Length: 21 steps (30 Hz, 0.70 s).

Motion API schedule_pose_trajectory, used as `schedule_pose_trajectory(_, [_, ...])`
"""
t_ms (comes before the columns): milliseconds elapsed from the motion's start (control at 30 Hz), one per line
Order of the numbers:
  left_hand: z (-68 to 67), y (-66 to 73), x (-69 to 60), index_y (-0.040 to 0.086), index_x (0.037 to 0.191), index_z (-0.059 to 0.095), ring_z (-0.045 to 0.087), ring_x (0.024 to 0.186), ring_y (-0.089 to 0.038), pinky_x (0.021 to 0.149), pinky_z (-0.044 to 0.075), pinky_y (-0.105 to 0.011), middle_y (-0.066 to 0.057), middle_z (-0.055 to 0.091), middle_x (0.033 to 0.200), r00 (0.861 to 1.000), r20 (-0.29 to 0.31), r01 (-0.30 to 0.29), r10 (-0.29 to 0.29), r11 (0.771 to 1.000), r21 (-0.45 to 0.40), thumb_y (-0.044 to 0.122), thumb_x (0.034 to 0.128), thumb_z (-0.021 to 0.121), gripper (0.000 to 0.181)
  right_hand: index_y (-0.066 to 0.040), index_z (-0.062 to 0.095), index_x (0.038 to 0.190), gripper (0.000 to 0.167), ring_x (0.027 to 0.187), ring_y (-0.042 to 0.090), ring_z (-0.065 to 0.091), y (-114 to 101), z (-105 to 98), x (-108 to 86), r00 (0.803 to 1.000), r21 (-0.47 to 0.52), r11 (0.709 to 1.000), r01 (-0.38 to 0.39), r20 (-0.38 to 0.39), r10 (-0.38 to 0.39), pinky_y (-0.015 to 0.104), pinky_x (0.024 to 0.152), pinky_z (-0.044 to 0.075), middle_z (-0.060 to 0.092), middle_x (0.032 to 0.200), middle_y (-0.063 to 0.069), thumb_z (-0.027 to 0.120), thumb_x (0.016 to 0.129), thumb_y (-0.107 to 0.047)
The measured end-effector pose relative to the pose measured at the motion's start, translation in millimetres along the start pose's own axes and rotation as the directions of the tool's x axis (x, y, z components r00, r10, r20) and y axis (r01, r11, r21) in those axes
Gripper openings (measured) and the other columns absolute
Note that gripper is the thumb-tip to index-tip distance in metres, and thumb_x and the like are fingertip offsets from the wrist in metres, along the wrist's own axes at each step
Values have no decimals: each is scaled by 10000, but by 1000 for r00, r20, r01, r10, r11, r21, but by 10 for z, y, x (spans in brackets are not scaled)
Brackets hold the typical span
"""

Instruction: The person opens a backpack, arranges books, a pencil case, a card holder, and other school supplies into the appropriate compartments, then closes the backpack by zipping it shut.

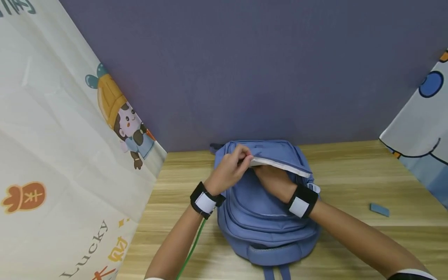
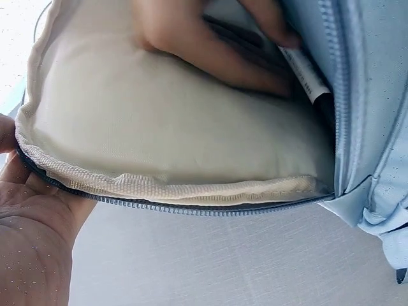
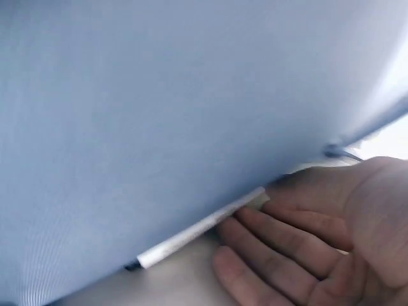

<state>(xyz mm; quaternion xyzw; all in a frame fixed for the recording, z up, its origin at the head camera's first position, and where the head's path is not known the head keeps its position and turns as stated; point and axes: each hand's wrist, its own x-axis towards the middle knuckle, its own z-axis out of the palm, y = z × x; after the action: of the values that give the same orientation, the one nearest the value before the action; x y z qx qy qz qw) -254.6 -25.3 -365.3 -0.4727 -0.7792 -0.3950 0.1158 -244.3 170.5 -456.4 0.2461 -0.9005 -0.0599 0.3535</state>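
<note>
A blue backpack (image 1: 269, 229) lies on the wooden table, one zipped pocket open. My left hand (image 1: 232, 165) pinches the edge of the pocket's flap (image 2: 108, 121) and holds it lifted; the flap's cream lining shows in the left wrist view. My right hand (image 1: 274, 181) reaches inside the pocket, its fingers hidden in the head view. A dark, slim item with a white label (image 2: 306, 73) lies between its thumb and fingers. In the right wrist view, the fingers (image 3: 274, 255) are bent against the white label (image 3: 197, 233). What kind of item this is cannot be told.
A small blue block (image 1: 379, 210) lies on the wooden table (image 1: 350, 175) to the right. A dark blue-grey panel (image 1: 245, 70) stands behind the backpack. Printed white cloths hang at left (image 1: 70, 136) and right (image 1: 420, 124). A green cable (image 1: 192, 247) trails from the left wrist.
</note>
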Motion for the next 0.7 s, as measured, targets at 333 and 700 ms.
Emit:
schedule_pose_trajectory(333, [-11, -3, -18, 30, 1167, 513, 334, 538, -25, 551, 342, -214, -11, 523, 691, 1000, -13, 9, -9, 1000, -17, 75, 1120, 518, 65, -72, 764, 1185, 333, 923, 241, 757, 116, -720, -114, 990, 308, 950, -58, 142, 15, 403, 766, 624, 780, 1083, 94, 875, 893, -186])
schedule_pose_trajectory(700, [55, 15, -35, 41, 1159, 496, 355, 554, -15, 554, 349, -205, -24, 585, 720, 1000, -21, -9, 8, 1000, -25, 62, 1112, 528, 61, -99, 788, 1208, 255, 719, 92, 714, 314, -1052, -143, 982, 666, 726, -172, 171, 76, 252, 637, 569, 809, 1108, 54, 791, 954, -83])
